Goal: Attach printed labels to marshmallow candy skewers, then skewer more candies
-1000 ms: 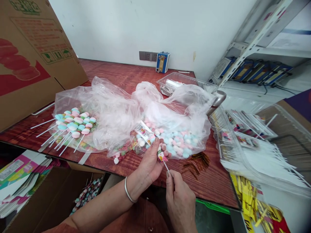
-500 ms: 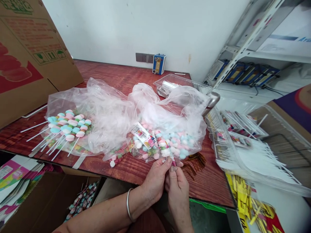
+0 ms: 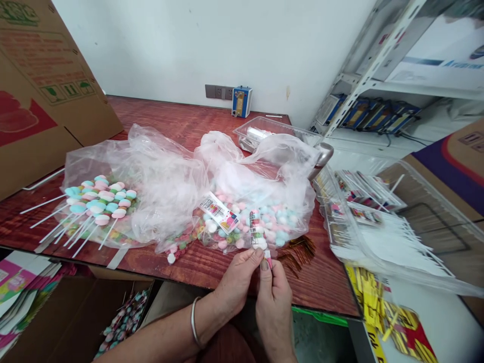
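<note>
A marshmallow skewer in a clear printed wrapper (image 3: 257, 231) points away from me, above the table's front edge. My left hand (image 3: 240, 275) pinches the wrapper's lower end between thumb and fingers. Right beside it, my right hand (image 3: 274, 297) is closed with its thumb on the gathered pink-and-white end of the wrapper. Behind the hands is a clear bag of loose pastel marshmallows (image 3: 282, 219), with a flat printed wrapper (image 3: 219, 212) on top. Gold twist ties (image 3: 298, 254) lie to the right of my fingers. The stick inside the wrapper is mostly hidden.
Unwrapped marshmallow skewers (image 3: 100, 199) rest on another plastic bag (image 3: 162, 176) at left. A clear tub (image 3: 363, 252) at right holds white sticks and printed wrappers. Below left, an open carton (image 3: 71, 317) contains more skewers. A large cardboard box (image 3: 49, 126) stands at far left.
The wrapped skewer has turned from a slant to nearly straight, and my fingers have shifted slightly at its gathered end. The whole view has moved a little.
</note>
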Motion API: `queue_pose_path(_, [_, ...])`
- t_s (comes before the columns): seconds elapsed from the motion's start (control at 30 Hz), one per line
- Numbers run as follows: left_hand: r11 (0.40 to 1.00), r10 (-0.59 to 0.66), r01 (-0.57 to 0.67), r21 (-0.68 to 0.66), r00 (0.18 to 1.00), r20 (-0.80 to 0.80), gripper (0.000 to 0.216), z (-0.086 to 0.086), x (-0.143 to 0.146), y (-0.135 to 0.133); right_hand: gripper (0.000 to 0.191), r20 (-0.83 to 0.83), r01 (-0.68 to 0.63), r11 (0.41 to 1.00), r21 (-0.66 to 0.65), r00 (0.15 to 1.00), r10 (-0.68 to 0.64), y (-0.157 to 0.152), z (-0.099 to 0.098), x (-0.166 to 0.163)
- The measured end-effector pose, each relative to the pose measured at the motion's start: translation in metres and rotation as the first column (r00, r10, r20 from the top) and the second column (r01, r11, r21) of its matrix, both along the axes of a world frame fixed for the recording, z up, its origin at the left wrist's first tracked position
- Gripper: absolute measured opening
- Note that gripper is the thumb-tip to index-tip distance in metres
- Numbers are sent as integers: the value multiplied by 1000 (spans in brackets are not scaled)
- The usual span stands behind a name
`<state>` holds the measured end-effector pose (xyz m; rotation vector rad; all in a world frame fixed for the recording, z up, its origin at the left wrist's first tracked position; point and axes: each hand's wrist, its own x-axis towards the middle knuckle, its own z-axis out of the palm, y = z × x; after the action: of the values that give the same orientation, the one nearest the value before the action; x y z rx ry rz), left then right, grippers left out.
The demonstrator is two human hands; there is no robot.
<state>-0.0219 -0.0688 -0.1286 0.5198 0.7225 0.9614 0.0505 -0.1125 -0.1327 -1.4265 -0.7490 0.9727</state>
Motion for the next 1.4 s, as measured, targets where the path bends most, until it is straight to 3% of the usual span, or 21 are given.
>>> queue_pose_path(0.07, [995, -97, 98, -11, 993, 68, 30, 4, -5, 1, 39, -319, -49, 999, -9, 947, 44, 1, -1, 2])
queue_pose_path(0.13, [975, -220, 223, -16, 969, 116, 30, 8, -12, 2, 39, -595, -144, 989, 17, 794, 126, 0, -3, 4])
queue_pose_path(0.23, [960, -274, 278, -22, 955, 110, 29, 8, -19, 4, 40, -746, -272, 959, 82, 622, 240, -4, -2, 5])
queue_pose_path(0.3, [972, -230, 232, -34, 972, 54, 30, 2, -20, 5, 36, -696, -287, 956, 61, 674, 247, -6, -1, 5])
queue_pose_path(0.4, [993, -110, 114, 24, 987, -116, 21, -5, -18, 6, 29, -291, -123, 992, 1, 949, 118, -8, 0, 1])
queue_pose_path(0.47, [992, -17, 46, 121, 972, -235, 10, -6, -19, 7, 28, -20, 4, 999, 37, 1000, -3, -9, -2, -4])
queue_pose_path(0.53, [989, -23, 63, 135, 961, -274, 11, -5, -21, 8, 33, -77, 9, 998, 61, 997, -5, -12, -4, -9])
queue_pose_path(0.6, [984, -162, 173, 37, 967, -197, 17, -3, -25, 7, 37, -388, -73, 996, 58, 917, 89, -14, -7, -13])
queue_pose_path(0.67, [957, -288, 284, -54, 955, -67, 26, -3, -29, 5, 37, -664, -203, 975, 86, 718, 208, -17, -7, -15])
queue_pose_path(0.7, [945, -321, 318, -80, 947, -21, 29, -3, -31, 4, 37, -727, -259, 960, 108, 638, 254, -18, -6, -15])
queue_pose_path(0.73, [939, -332, 330, -93, 943, -2, 30, -4, -33, 3, 37, -734, -313, 941, 126, 609, 301, -20, -5, -12])
queue_pose_path(0.77, [943, -321, 318, -97, 947, -9, 30, -4, -34, 3, 37, -681, -360, 924, 131, 644, 348, -21, -3, -8])
queue_pose_path(0.8, [953, -292, 288, -90, 956, -34, 29, -4, -35, 5, 35, -561, -390, 914, 113, 734, 382, -23, -2, -1])
queue_pose_path(0.87, [981, -194, 191, -37, 975, -109, 29, -2, -38, 10, 28, -120, -355, 935, 18, 927, 355, -25, 0, 16])
queue_pose_path(0.9, [991, -132, 134, 6, 981, -142, 29, -1, -40, 14, 23, 146, -291, 956, -30, 945, 292, -26, 0, 27])
queue_pose_path(0.93, [996, -70, 79, 48, 984, -165, 29, 1, -42, 18, 20, 371, -202, 977, -60, 905, 210, -26, -1, 38])
queue_pose_path(1.0, [995, 21, -3, 98, 981, -191, 28, 5, -45, 25, 19, 666, -37, 996, -83, 741, 83, -24, -7, 59])
queue_pose_path(1.1, [994, 80, -60, 96, 973, -218, 28, 8, -48, 28, 20, 899, 83, 991, -107, 433, 61, -14, -19, 79])
queue_pose_path(1.17, [993, 87, -65, 98, 966, -245, 29, 9, -47, 26, 17, 953, 109, 986, -123, 290, 87, -3, -24, 84])
queue_pose_path(1.23, [991, 84, -51, 124, 958, -273, 29, 9, -46, 24, 14, 965, 119, 983, -142, 238, 110, 6, -25, 84])
queue_pose_path(1.4, [976, 106, -29, 216, 929, -355, 24, 6, -47, 26, 19, 972, 120, 982, -146, 202, 120, 14, -18, 80])
